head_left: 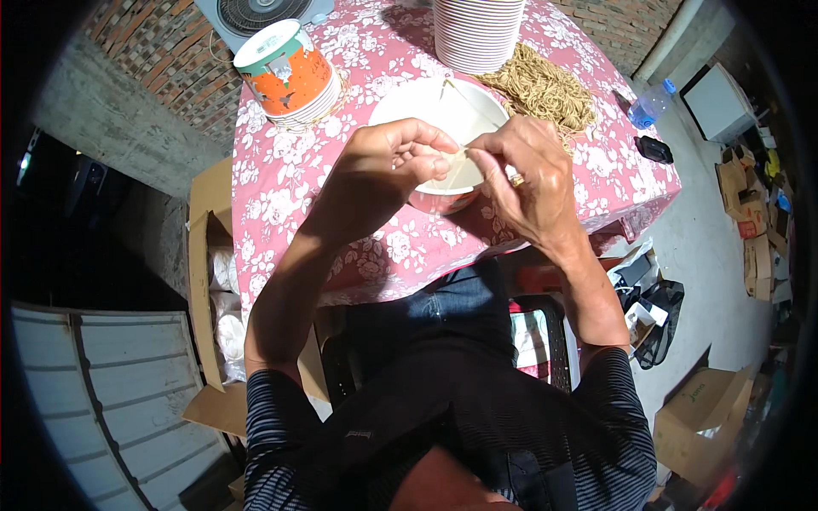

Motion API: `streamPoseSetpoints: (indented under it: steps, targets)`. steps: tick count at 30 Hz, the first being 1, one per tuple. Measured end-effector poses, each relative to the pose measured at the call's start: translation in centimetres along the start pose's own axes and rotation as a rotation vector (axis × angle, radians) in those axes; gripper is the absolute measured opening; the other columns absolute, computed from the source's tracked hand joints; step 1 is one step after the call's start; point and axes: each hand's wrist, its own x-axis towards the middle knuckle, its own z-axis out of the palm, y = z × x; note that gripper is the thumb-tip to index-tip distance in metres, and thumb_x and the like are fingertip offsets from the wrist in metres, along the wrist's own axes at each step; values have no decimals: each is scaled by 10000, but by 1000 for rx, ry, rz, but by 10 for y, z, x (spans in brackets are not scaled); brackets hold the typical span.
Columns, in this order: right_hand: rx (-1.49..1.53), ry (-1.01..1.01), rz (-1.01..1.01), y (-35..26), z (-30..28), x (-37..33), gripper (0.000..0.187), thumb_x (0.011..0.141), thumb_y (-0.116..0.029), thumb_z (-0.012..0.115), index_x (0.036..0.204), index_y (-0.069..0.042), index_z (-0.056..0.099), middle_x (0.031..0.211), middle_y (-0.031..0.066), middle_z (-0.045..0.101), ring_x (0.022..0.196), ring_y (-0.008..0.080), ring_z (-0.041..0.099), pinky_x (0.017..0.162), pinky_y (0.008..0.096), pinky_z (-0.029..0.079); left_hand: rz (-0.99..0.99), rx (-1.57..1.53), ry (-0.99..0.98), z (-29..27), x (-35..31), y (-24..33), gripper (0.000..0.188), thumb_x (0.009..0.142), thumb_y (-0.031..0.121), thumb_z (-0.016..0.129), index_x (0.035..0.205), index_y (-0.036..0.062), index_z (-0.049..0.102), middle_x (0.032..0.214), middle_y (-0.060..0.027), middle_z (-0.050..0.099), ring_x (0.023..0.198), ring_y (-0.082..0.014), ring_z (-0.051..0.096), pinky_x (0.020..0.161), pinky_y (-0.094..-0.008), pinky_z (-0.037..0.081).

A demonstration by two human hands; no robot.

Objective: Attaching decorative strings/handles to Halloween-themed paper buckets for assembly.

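My left hand (388,166) and my right hand (532,175) meet over the near rim of a white-lined paper bucket (400,104). Both are closed in a pinch. A thin, pale cord (464,152) shows between their fingertips, though its ends are hard to make out. On the bucket's far inner wall another bit of cord (446,86) is visible. The outside of the bucket, orange and red, is mostly hidden by my hands. Right of it lies a loose heap of tan cords (545,89).
A pink flowered tablecloth (281,204) covers the table. Stacked orange buckets (294,85) stand at the far left, near a grey fan (256,13). A tall stack of white buckets (479,34) rises at the back. A plastic bottle (650,106) and a black object (654,150) are at the right.
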Motion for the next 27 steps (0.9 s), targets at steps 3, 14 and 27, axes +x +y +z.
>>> streamPoseSetpoints:
  steps: [3, 14, 27]
  targets:
    - [-28, -25, 39, 4, -8, 2, 80, 844, -45, 782, 869, -41, 706, 784, 92, 638, 740, 287, 620, 724, 394, 453, 57, 134, -47, -3, -10, 9, 215, 963, 102, 666, 1141, -13, 697, 853, -48, 709, 795, -94, 644, 749, -277, 535]
    - [186, -156, 75, 5, -10, 7, 122, 880, -72, 788, 881, 6, 694, 758, 110, 585, 709, 257, 594, 626, 367, 467, 254, 460, 120, 15, -3, 7, 161, 931, 233, 751, 933, 72, 764, 812, -140, 733, 699, -333, 703, 683, -401, 550]
    - [509, 144, 470, 28, -14, 20, 136, 1069, -71, 588, 967, 12, 620, 862, -27, 591, 774, 41, 499, 684, 217, 424, 836, 562, 347, -37, -20, -19, 62, 938, 22, 642, 996, 26, 622, 944, -117, 703, 828, -311, 715, 710, -415, 550]
